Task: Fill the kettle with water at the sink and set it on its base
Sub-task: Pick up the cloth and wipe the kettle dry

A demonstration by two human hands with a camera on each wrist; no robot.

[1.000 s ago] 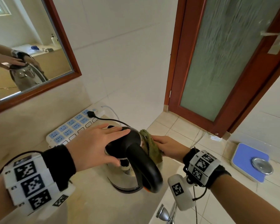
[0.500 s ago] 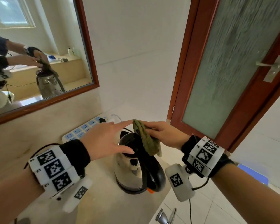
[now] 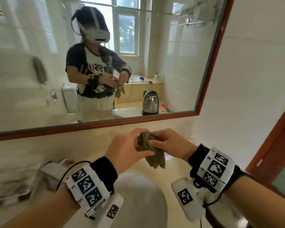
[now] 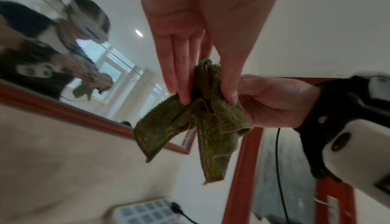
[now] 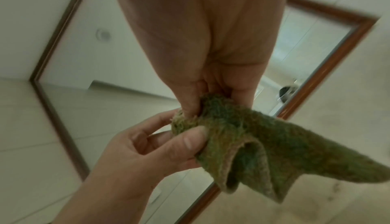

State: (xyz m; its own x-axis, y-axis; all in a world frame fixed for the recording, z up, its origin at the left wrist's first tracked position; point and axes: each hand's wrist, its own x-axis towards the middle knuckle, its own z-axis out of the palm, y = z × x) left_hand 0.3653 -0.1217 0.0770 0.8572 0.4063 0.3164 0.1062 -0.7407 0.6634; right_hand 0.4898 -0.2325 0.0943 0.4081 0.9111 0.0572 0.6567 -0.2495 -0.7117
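Both hands hold a crumpled green cloth (image 3: 151, 153) in front of the mirror, above the counter. My left hand (image 3: 127, 150) pinches its top between thumb and fingers (image 4: 179, 84). From the other side, my right hand (image 3: 168, 143) grips the same bunch with curled fingers (image 5: 190, 104). The cloth's loose ends hang down (image 4: 211, 152). The steel kettle shows only as a reflection (image 3: 150, 102) in the mirror, standing on its dark base with neither hand on it. The kettle itself is out of the frames.
A wood-framed mirror (image 3: 105, 125) fills the wall ahead and reflects a person. A round sink basin (image 3: 138, 199) lies below my wrists. Crumpled packaging (image 3: 23, 183) sits at the counter's left. A power strip (image 4: 145, 211) lies on the counter, and a red-brown door frame (image 3: 273, 145) is at the right.
The view has swung left from the kettle to the mirror and sink. My left hand has come off the kettle's lid and joined the right hand on the cloth.
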